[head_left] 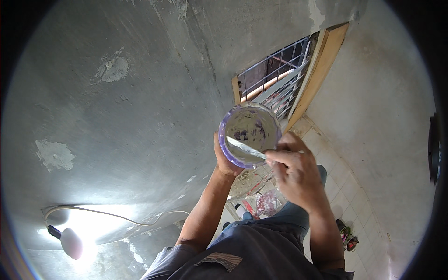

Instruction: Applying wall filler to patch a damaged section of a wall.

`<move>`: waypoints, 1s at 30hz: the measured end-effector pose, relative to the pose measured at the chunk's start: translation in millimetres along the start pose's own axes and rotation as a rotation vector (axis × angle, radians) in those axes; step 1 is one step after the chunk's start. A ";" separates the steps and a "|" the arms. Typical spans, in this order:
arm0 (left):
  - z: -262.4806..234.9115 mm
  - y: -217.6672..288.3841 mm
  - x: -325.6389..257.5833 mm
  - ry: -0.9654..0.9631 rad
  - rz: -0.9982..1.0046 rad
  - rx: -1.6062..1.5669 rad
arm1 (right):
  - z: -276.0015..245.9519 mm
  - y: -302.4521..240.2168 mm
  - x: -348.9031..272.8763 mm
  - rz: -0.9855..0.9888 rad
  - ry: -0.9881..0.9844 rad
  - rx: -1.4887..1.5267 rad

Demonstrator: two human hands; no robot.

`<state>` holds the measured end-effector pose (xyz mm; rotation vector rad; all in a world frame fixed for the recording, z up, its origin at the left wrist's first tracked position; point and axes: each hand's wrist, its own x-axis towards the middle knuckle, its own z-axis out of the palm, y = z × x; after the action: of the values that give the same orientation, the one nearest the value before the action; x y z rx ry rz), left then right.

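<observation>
Under and around the left side of a round purple tub (223, 135), my left hand (225, 157) is closed, with part of its fingers hidden behind the tub. Grey-white paste smears the tub's inner wall and bottom, and purple shows through in patches. My right hand (295, 170) grips a putty knife (246, 148) whose pale, paste-coated blade reaches across the tub's near rim into its mouth. The knife's handle is hidden in the fist, which is slightly blurred.
A grey plastered wall (140, 107) with rough pale patches stands at the left. A lit bulb (71, 243) hangs there on a cable (109, 213). Ahead is a barred window (275, 74) in a wooden frame (322, 65). Shoes (347, 237) lie on the tiled floor (332, 184).
</observation>
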<state>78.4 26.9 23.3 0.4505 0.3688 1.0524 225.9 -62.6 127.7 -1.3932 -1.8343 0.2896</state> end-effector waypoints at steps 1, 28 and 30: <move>-3.2 2.7 -1.6 -0.002 -0.015 0.028 | -6.7 2.0 0.2 0.033 -0.014 0.033; -7.5 18.4 -5.5 -0.138 0.247 0.377 | -16.7 4.6 2.4 -0.021 0.013 -0.117; -6.9 18.9 -4.6 -0.302 0.448 0.480 | -14.3 5.0 -1.4 0.009 0.016 -0.071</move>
<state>58.9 31.9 27.7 1.1480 0.2520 1.3044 239.6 -66.0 133.4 -1.4485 -1.8411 0.2188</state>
